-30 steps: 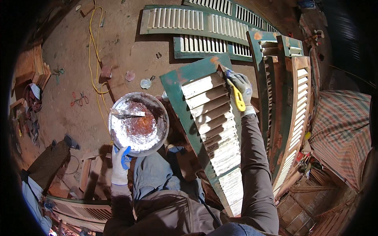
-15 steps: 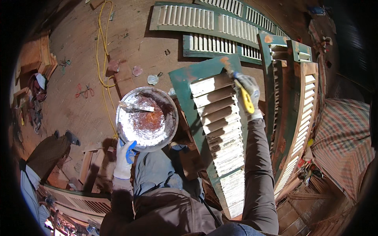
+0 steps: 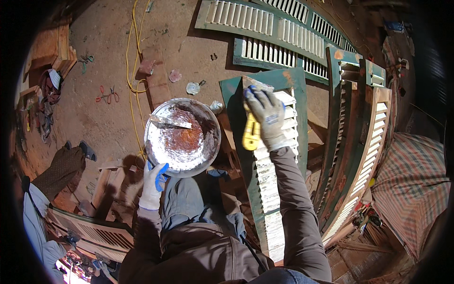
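My left hand (image 3: 153, 185), in a white and blue glove, grips the near rim of a round metal bowl (image 3: 215, 154). Reddish-brown paste lies inside it, and a flat paste-smeared stick (image 3: 171, 122) rests across the paste. My right hand (image 3: 267, 116), gloved in grey and blue, is closed around the yellow handle of a putty knife (image 3: 252, 133). Its blade end is near the upper left corner of a green louvered shutter (image 3: 235, 102), at the top of the slats; exact contact cannot be made out. The shutter leans in front of me, its pale slats partly shaded.
More green shutters (image 3: 224, 28) lie on the ground beyond; others (image 3: 373, 137) stand upright at the right, beside a checked cloth (image 3: 411, 175). A yellow cord (image 3: 129, 71), red-handled scissors (image 3: 108, 96) and wooden boxes (image 3: 56, 52) are at the left. Another person (image 3: 40, 208) is at the lower left.
My right hand has moved left with the putty knife, from the shutter's right edge to its upper left. The view has shifted slightly; my left hand still holds the bowl.
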The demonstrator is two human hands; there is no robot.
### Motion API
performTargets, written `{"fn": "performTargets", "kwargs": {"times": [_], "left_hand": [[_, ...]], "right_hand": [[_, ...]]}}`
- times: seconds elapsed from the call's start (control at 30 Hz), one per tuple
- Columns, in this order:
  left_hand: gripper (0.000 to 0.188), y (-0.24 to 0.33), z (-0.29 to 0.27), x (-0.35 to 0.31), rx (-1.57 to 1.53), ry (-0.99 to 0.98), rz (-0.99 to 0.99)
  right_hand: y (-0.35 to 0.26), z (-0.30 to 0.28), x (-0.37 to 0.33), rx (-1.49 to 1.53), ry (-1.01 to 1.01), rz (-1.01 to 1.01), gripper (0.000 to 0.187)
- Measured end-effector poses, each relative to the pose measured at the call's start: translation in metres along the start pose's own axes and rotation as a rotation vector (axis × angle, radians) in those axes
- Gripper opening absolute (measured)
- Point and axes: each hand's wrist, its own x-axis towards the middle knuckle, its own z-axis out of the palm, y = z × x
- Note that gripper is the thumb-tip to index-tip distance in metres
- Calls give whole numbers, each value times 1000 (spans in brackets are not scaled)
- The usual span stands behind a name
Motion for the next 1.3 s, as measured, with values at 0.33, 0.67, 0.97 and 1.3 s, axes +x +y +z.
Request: {"fn": "performTargets", "kwargs": {"times": [0.33,0.67,0.97,1.3], "left_hand": [[48,8,-5,2,-47,-57,38],[45,7,-17,12,-59,-40,20],[49,17,-13,9,-113,-55,53],[48,18,-19,13,-99,-17,56]], "right_hand": [[-17,-13,4,78,118,174,31],[-38,4,13,55,-29,234,40],[-35,-1,5,60,25,322,36],[-89,-16,-7,337,-44,74,40]]}}
